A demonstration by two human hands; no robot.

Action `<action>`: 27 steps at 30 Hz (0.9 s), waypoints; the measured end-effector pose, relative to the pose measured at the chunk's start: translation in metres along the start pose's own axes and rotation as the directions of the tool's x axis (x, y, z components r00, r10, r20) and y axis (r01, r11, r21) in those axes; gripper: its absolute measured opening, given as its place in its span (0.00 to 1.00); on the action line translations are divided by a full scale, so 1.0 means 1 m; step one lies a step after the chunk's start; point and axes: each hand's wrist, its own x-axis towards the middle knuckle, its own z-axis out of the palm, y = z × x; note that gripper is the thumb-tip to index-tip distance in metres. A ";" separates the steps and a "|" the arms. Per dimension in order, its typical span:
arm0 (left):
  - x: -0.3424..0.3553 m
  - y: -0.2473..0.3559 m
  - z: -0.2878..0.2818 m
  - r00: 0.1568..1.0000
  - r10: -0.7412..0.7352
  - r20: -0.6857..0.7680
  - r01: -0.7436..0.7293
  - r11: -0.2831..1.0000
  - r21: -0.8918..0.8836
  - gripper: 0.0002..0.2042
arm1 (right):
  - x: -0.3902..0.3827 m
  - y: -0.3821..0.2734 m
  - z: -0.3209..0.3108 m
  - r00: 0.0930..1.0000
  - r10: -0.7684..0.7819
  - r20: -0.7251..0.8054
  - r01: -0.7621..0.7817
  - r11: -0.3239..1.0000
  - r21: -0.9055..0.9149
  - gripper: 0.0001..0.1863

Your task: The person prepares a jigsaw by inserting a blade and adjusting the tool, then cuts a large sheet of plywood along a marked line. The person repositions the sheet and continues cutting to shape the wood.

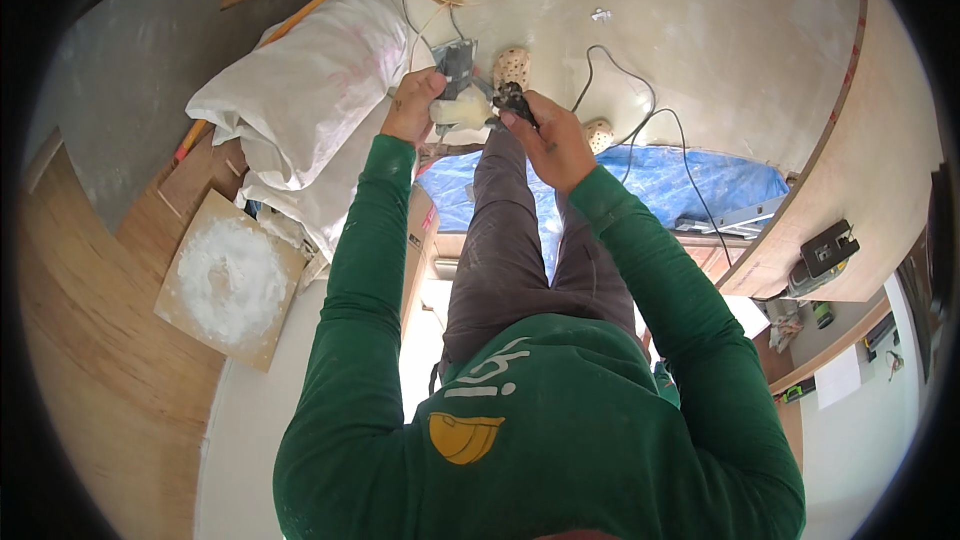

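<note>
My left hand [408, 108] is closed at the edge of a dark grey, flat, box-like piece [457, 62]. Just below that piece, between my hands, is a pale cream, rounded piece [462, 113]; I cannot tell whether the left fingers also grip it. My right hand [556, 138] is closed round a small, lumpy black object [514, 103], whose kind I cannot make out. The black object comes close to the cream piece, and whether they touch is unclear. Both hands are held out in front of me, above my legs.
White sacks [310, 90] lie to the left, near a board with white powder [228, 280]. A black cable [652, 90] loops over the floor towards a blue sheet [660, 180]. A power tool [822, 258] rests on a wooden panel [870, 140] at right.
</note>
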 end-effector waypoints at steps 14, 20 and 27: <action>0.001 0.042 0.022 0.993 0.115 -0.011 -0.107 0.951 0.290 0.33 | 0.028 -0.027 -0.029 0.975 -0.219 0.037 0.222 0.964 -0.146 0.17; -0.001 0.050 0.028 0.990 0.140 0.017 -0.138 0.944 0.300 0.36 | 0.028 -0.029 -0.028 0.990 -0.142 -0.002 0.141 0.985 -0.102 0.17; -0.005 0.061 0.038 0.996 0.074 0.056 -0.091 0.915 0.393 0.33 | 0.033 -0.037 -0.042 0.986 -0.142 0.085 0.151 0.981 -0.120 0.17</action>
